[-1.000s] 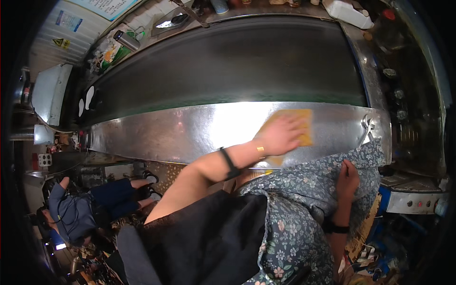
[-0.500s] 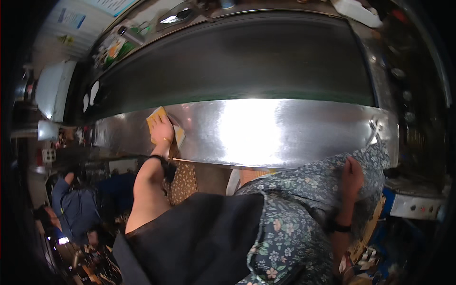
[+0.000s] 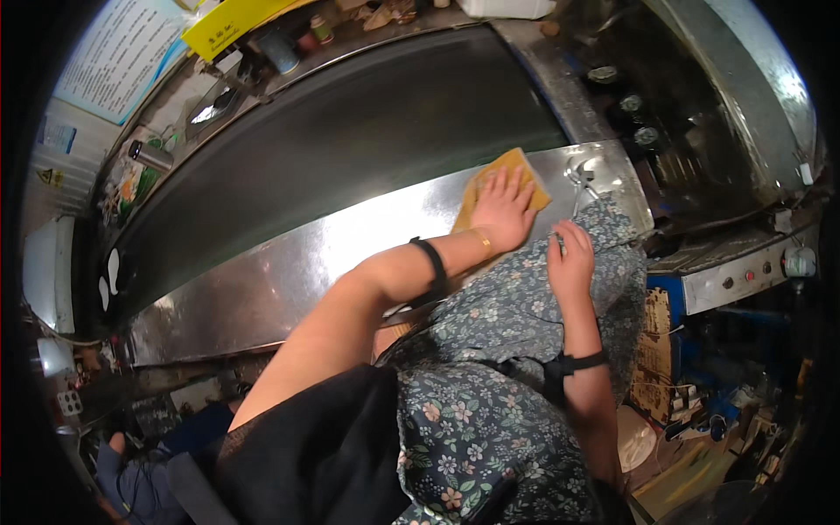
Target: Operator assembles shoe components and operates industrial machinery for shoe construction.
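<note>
My left hand [image 3: 506, 210] lies flat with spread fingers on a yellow cloth [image 3: 516, 164], pressing it to the shiny metal ledge [image 3: 262, 276] near its right end. The cloth shows beyond the fingertips and beside the palm. Just right and nearer to me, my right hand [image 3: 573, 254] hovers by the dark floral fabric [image 3: 490, 319] I wear, its fingers loosely bent and holding nothing visible. A metal tool with looped handles [image 3: 579, 178] lies on the ledge's right end, past the cloth.
A wide dark belt-like surface [image 3: 350, 122] runs behind the ledge. Along its far side stand a yellow box [image 3: 236, 28], a metal cylinder [image 3: 150, 156] and a white container [image 3: 507, 7]. To the right sits a control panel [image 3: 731, 276]. Another person [image 3: 144, 481] is at lower left.
My left hand has slid the yellow cloth along the ledge from the left part to the right end. My right hand has loosened its fingers. The view has turned rightward.
</note>
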A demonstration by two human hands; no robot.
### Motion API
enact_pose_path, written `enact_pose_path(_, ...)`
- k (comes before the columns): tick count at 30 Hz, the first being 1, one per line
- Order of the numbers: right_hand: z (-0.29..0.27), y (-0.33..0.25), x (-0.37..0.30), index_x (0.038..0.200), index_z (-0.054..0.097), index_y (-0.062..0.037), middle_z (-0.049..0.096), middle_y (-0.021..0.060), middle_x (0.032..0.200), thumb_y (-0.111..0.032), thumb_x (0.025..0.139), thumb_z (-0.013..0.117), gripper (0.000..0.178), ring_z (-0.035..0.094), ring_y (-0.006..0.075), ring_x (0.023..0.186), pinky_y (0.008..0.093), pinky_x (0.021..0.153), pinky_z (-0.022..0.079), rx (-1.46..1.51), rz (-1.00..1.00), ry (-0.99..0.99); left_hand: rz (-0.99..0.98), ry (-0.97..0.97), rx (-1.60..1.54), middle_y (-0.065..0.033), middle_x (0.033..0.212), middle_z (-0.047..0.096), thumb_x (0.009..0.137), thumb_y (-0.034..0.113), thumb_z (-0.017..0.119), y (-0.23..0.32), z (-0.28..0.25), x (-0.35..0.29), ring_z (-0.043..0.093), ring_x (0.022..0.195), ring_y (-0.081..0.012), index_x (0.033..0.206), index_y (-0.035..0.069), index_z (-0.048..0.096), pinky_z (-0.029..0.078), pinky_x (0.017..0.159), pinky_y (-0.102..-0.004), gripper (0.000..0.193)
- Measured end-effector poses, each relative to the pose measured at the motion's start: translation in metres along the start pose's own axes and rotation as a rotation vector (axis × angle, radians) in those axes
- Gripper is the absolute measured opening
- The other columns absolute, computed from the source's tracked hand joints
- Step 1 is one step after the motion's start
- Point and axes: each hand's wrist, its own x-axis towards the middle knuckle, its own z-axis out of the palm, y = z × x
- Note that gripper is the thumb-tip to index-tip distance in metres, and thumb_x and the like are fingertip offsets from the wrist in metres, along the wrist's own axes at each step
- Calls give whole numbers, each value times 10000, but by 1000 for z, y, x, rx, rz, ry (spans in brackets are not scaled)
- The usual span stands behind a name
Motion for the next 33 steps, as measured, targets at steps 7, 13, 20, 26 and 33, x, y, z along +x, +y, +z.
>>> enact_pose_path(7, 10, 55, 22, 1257, 606, -66, 533, 228, 1348, -158, 817, 686, 457, 466, 408, 1267, 476, 1081, 365, -188, 164, -30, 198, 134, -146, -234, 1437, 448, 926, 342, 536, 17, 25, 34, 373, 1357, -427, 1351, 24, 515, 259, 1148, -508, 532)
enact_pose_path(13, 6, 57, 7, 1322, 548, -24, 497, 251, 1390, -137, 838, 673, 512, 450, 424, 1290, 496, 1088, 356, -175, 81, -53, 366, 8, -158, -239, 1419, 439, 936, 304, 543, -52, -48, -131, 395, 1327, -416, 1356, 0, 475, 330, 1102, -509, 523)
enact_pose_path(20, 10, 52, 16, 1306, 557, -22, 447, 237, 1445, -153, 856, 639, 475, 396, 410, 1336, 492, 1101, 331, -270, 138, -164, -4, 117, -12, -230, 1473, 399, 947, 353, 551, -77, -50, -196, 384, 1341, -421, 1381, 42, 473, 312, 1102, -532, 540)
enact_pose_path(26, 4, 50, 14, 1255, 615, -60, 488, 228, 1413, -128, 852, 633, 409, 432, 410, 1304, 484, 1088, 344, -263, 90, -121, 17, 137, -379, -223, 1226, 536, 851, 204, 645, -15, -7, -76, 528, 1091, -392, 1261, 79, 598, 440, 942, -445, 431)
enact_pose_path(33, -1, 45, 15, 1209, 647, -61, 518, 216, 1387, -123, 859, 628, 356, 451, 408, 1283, 489, 1066, 364, -177, 131, -111, 68, 196, -219, -196, 1220, 562, 765, 102, 645, -82, -76, -91, 530, 1096, -403, 1150, 100, 671, 451, 932, -457, 386)
